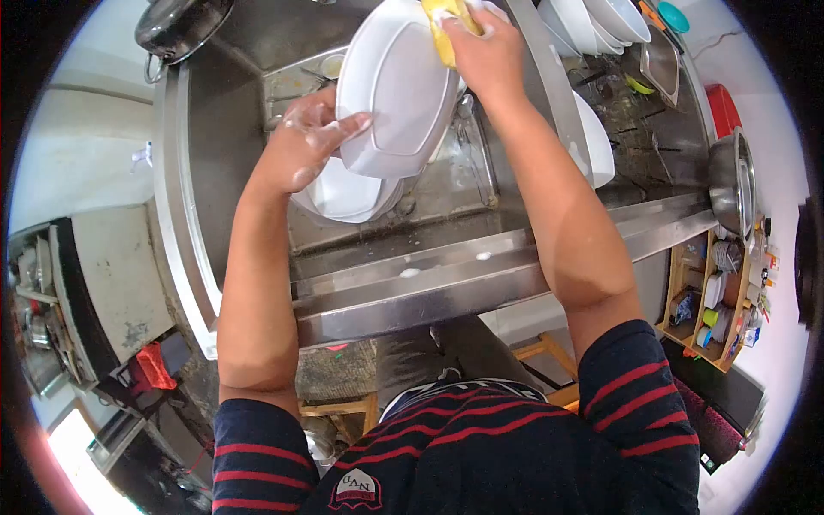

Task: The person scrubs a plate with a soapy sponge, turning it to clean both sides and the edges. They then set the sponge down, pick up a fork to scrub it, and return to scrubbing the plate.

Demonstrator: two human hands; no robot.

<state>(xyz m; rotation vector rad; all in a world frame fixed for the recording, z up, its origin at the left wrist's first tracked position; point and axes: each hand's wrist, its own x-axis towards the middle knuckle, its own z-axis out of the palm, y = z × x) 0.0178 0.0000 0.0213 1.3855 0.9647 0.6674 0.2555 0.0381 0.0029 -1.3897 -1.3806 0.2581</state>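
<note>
A white oval dish (pixel 403 94) is held up over the steel sink (pixel 343 232), its broad face toward me. My left hand (pixel 316 137), covered in suds, grips the dish's left edge with the thumb on its face. At the upper right rim my right hand (pixel 485 51) presses a yellow sponge (pixel 445 33) with foam on it against the dish. Below the dish, more white dishes (pixel 343 190) lie in the sink, partly hidden by my left hand. Cutlery (pixel 477 146) rests on the sink floor to their right.
A dark pot (pixel 182 27) stands at the sink's upper left. White bowls (pixel 592 21) and another white dish (pixel 594 142) are in the right basin. A steel bowl (pixel 730 182) sits at the far right. The sink's front edge (pixel 412 296) runs below my forearms.
</note>
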